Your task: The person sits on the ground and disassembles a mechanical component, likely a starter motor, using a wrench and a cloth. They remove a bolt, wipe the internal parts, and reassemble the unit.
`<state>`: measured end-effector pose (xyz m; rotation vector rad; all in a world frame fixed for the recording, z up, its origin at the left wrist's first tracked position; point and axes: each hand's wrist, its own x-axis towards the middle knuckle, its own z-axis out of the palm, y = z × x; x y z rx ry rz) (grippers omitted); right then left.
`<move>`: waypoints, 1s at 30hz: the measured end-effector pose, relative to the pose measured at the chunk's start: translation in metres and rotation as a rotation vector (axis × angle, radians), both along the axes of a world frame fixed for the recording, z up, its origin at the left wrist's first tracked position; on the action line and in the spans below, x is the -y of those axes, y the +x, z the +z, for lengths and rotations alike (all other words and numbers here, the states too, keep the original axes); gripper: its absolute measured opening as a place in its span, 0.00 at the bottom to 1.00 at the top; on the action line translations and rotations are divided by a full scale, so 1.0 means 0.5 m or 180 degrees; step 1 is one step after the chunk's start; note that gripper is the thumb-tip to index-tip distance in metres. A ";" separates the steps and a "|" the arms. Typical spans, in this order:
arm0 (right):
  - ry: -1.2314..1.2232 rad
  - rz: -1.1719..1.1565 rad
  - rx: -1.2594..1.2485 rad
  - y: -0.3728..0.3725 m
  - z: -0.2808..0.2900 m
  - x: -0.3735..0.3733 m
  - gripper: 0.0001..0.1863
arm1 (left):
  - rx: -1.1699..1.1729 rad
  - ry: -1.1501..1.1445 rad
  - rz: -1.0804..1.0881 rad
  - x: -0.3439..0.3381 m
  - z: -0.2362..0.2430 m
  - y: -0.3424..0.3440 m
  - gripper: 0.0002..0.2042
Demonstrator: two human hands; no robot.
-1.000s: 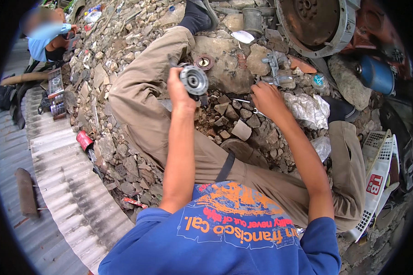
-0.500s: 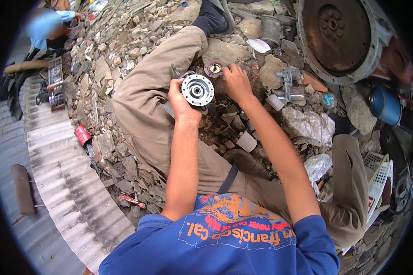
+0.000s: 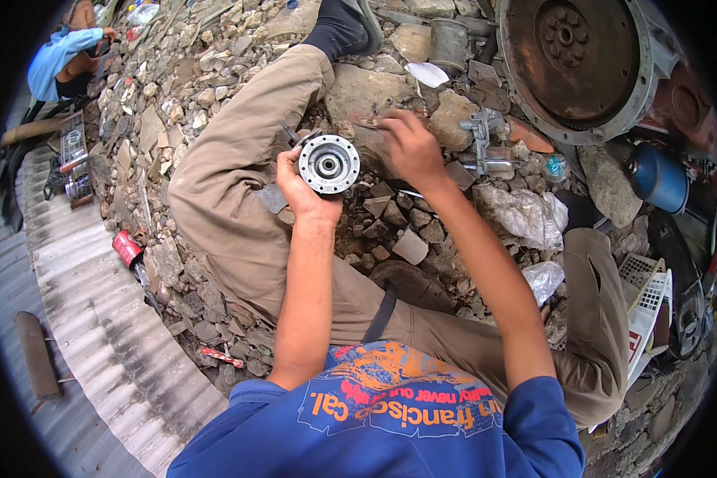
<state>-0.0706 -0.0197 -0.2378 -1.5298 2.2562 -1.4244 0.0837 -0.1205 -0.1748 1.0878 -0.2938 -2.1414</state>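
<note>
Cradling a round flanged metal housing [image 3: 329, 164] in the left hand [image 3: 307, 193], with the drilled face turned up to the camera and what is probably the thumb lying along the near-left rim. Gripping from beneath, with the remaining fingers hidden behind the metal, so impossible to tell whether spread or pressed together. Judging by looks, likely rigid and fairly dense for its size, perhaps slick if oily; not apt to bend or break easily. Best held by the outer flange, with fingers underneath and thumb at the edge, leaving the centre bore and bolt holes uncovered. Showing a dark lever-like piece [image 3: 292, 133] just beyond the thumb. Hanging the right hand [image 3: 413, 151] over the flat stone [image 3: 357, 84], ahead and to the right of the left fingers, with back uppermost and fingers bent. Blurred at the right fingertips, beside a reddish-brown part [image 3: 364, 121]; impossible to tell whether pinching or merely near it. Running the left forearm nearly straight forward, palm up; slanting the right forearm inward above loose stones [image 3: 393, 213].
</note>
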 end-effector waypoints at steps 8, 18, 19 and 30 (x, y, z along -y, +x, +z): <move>-0.0433 0.0140 -0.0356 -0.053 0.164 -0.133 0.11 | -0.0947 0.0338 -0.1065 -0.087 0.036 -0.051 0.24; -0.0725 0.0341 -0.0078 -0.030 0.193 -0.172 0.12 | -0.0852 -0.0147 -0.1901 -0.100 0.001 -0.045 0.32; -0.0748 0.0427 -0.0030 -0.033 0.204 -0.173 0.12 | -0.0850 -0.0236 -0.1854 -0.103 0.013 -0.048 0.34; 0.1218 -0.0356 0.0601 -0.158 0.049 -0.077 0.16 | -0.0868 -0.0685 -0.1544 -0.081 0.048 -0.055 0.47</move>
